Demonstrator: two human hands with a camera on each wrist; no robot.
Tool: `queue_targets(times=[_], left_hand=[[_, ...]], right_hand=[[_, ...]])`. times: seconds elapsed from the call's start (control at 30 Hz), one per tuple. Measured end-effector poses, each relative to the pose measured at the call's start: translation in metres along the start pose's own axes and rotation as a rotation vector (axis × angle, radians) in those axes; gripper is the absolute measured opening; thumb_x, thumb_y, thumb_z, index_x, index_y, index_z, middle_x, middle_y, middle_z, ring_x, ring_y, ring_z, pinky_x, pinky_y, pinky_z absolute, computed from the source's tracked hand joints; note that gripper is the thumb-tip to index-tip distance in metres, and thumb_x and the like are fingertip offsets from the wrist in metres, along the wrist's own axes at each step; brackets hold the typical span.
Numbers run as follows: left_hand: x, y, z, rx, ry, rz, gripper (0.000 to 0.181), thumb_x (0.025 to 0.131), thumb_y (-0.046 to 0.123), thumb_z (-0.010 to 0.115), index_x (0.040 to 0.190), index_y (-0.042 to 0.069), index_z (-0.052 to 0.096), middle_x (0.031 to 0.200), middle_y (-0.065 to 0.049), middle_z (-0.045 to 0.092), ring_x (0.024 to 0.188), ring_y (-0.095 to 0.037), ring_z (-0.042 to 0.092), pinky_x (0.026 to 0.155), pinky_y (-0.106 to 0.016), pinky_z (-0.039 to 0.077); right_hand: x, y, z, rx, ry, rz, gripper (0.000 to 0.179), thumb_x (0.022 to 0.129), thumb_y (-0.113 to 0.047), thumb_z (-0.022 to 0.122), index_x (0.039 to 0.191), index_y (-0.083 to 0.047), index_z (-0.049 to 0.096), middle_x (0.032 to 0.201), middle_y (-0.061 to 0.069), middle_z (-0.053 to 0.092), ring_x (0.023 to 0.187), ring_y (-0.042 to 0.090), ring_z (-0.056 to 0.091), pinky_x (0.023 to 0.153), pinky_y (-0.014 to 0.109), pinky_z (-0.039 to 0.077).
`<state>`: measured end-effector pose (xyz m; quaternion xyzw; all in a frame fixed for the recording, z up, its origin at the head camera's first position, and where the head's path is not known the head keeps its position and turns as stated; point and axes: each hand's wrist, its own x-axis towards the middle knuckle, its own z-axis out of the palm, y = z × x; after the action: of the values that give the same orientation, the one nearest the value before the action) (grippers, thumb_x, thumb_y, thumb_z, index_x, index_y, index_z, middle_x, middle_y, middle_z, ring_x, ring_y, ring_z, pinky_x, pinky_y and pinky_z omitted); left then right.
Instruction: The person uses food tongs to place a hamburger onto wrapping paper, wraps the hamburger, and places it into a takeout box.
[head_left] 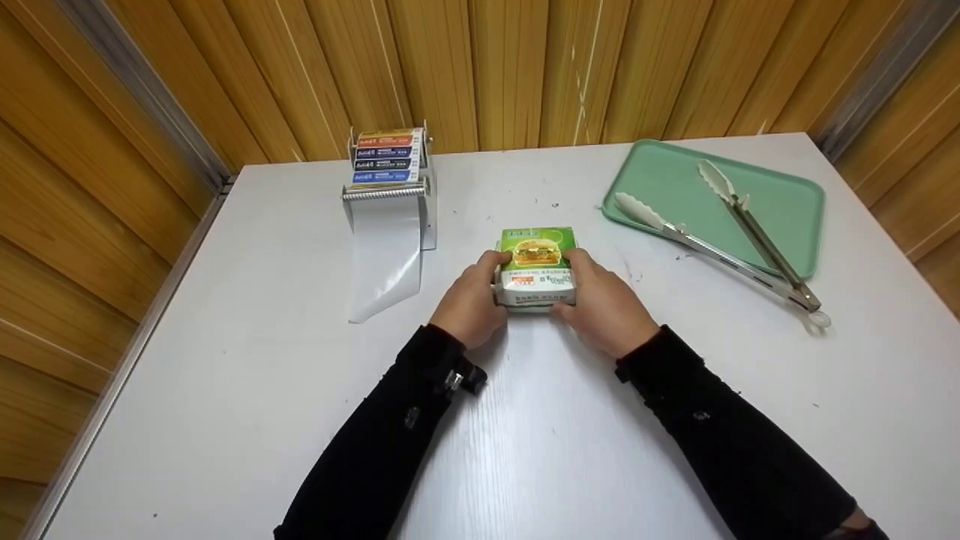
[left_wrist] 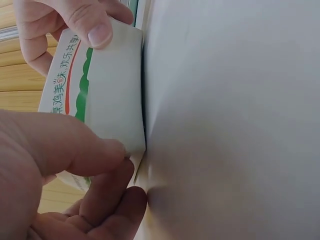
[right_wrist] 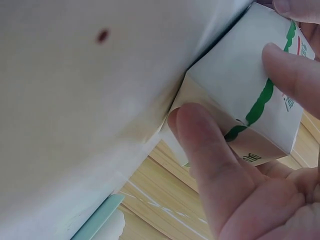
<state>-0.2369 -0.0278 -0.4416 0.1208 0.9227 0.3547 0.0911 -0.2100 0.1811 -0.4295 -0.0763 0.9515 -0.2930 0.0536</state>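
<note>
A small paper burger box [head_left: 537,262], green with a burger picture on top and white at the front, sits on the white table between both hands. My left hand [head_left: 471,304] holds its left side, and my right hand [head_left: 606,306] grips the right side. Up close in the left wrist view, the box's plain white wall [left_wrist: 116,90] has a green wavy band and printed characters; the left thumb and fingers are at its near corner. The right wrist view has the right hand's fingers [right_wrist: 202,135] against the box's side. The box's far side is hidden.
A roll dispenser [head_left: 390,161] with a long strip of white film [head_left: 386,251] hanging forward stands at the back left. Back right, metal tongs [head_left: 739,266] with pale tips lie open across a green tray [head_left: 799,195]. Yellow slatted walls [head_left: 510,67] border the table [head_left: 247,337].
</note>
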Motion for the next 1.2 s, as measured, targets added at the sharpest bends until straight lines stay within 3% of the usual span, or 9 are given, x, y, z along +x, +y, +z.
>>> queue_targets(times=[0.13, 0.27, 0.4, 0.53, 0.77, 0.93, 1.03, 1.1, 1.2], left_hand=[[0.0, -0.003, -0.005, -0.043, -0.044, 0.009, 0.086, 0.083, -0.01, 0.072, 0.157, 0.022, 0.041, 0.142, -0.012, 0.062, 0.12, -0.022, 0.064, 0.103, -0.039, 0.053], [-0.002, -0.006, -0.012, -0.095, -0.099, 0.001, 0.077, 0.092, 0.02, 0.082, 0.157, 0.027, 0.041, 0.138, -0.012, 0.065, 0.111, -0.022, 0.066, 0.097, -0.04, 0.053], [-0.002, -0.005, -0.013, -0.167, -0.083, -0.052, 0.057, 0.101, 0.045, 0.069, 0.153, 0.032, 0.048, 0.133, -0.01, 0.068, 0.108, -0.021, 0.068, 0.095, -0.04, 0.055], [-0.001, -0.003, -0.01, -0.213, -0.029, -0.067, 0.045, 0.107, 0.041, 0.061, 0.15, 0.031, 0.054, 0.126, -0.008, 0.071, 0.101, -0.019, 0.071, 0.087, -0.036, 0.058], [0.0, 0.001, -0.009, -0.219, 0.013, -0.088, 0.049, 0.104, 0.037, 0.065, 0.15, 0.03, 0.053, 0.119, -0.009, 0.074, 0.099, -0.019, 0.069, 0.087, -0.035, 0.054], [0.0, 0.002, -0.009, -0.228, 0.019, -0.114, 0.054, 0.103, 0.039, 0.066, 0.153, 0.031, 0.05, 0.139, -0.012, 0.068, 0.121, -0.025, 0.067, 0.1, -0.042, 0.055], [0.0, 0.002, -0.008, -0.218, 0.036, -0.115, 0.056, 0.102, 0.039, 0.068, 0.155, 0.029, 0.051, 0.154, -0.01, 0.058, 0.14, -0.027, 0.057, 0.114, -0.045, 0.048], [0.001, 0.002, -0.008, -0.199, 0.043, -0.106, 0.057, 0.103, 0.039, 0.068, 0.156, 0.027, 0.051, 0.159, -0.007, 0.054, 0.145, -0.025, 0.052, 0.119, -0.045, 0.044], [0.001, 0.003, -0.007, -0.163, 0.043, -0.083, 0.058, 0.104, 0.037, 0.067, 0.157, 0.022, 0.05, 0.162, -0.003, 0.051, 0.14, -0.022, 0.057, 0.118, -0.041, 0.046]], right_hand=[[0.001, 0.002, -0.001, -0.002, -0.018, -0.003, 0.081, 0.095, -0.018, 0.079, 0.157, -0.003, 0.029, 0.143, 0.026, 0.06, 0.129, 0.038, 0.062, 0.111, 0.056, 0.049], [0.002, 0.006, -0.01, 0.036, -0.085, 0.017, 0.079, 0.099, -0.034, 0.074, 0.16, -0.006, 0.031, 0.147, 0.024, 0.059, 0.129, 0.035, 0.062, 0.11, 0.056, 0.049], [0.007, 0.012, -0.021, 0.107, -0.077, 0.047, 0.059, 0.107, -0.041, 0.059, 0.155, -0.01, 0.046, 0.155, 0.019, 0.055, 0.139, 0.035, 0.055, 0.116, 0.057, 0.044], [0.011, 0.013, -0.026, 0.135, -0.041, 0.061, 0.045, 0.108, -0.034, 0.058, 0.147, -0.012, 0.055, 0.157, 0.015, 0.054, 0.14, 0.036, 0.055, 0.118, 0.056, 0.043], [0.013, 0.012, -0.026, 0.144, -0.032, 0.086, 0.049, 0.105, -0.032, 0.062, 0.148, -0.011, 0.052, 0.154, 0.018, 0.057, 0.147, 0.036, 0.048, 0.121, 0.057, 0.039], [0.016, 0.013, -0.025, 0.163, -0.036, 0.086, 0.056, 0.104, -0.032, 0.063, 0.154, -0.011, 0.048, 0.156, 0.018, 0.055, 0.138, 0.037, 0.057, 0.116, 0.056, 0.044], [0.017, 0.013, -0.025, 0.163, -0.043, 0.079, 0.06, 0.105, -0.032, 0.062, 0.158, -0.011, 0.045, 0.159, 0.017, 0.053, 0.137, 0.037, 0.058, 0.117, 0.055, 0.043], [0.016, 0.013, -0.025, 0.155, -0.047, 0.078, 0.061, 0.106, -0.032, 0.061, 0.161, -0.013, 0.043, 0.161, 0.015, 0.05, 0.143, 0.037, 0.052, 0.12, 0.056, 0.04], [0.016, 0.013, -0.024, 0.124, -0.052, 0.073, 0.06, 0.108, -0.033, 0.058, 0.163, -0.017, 0.041, 0.162, 0.015, 0.048, 0.152, 0.036, 0.042, 0.125, 0.056, 0.034]])
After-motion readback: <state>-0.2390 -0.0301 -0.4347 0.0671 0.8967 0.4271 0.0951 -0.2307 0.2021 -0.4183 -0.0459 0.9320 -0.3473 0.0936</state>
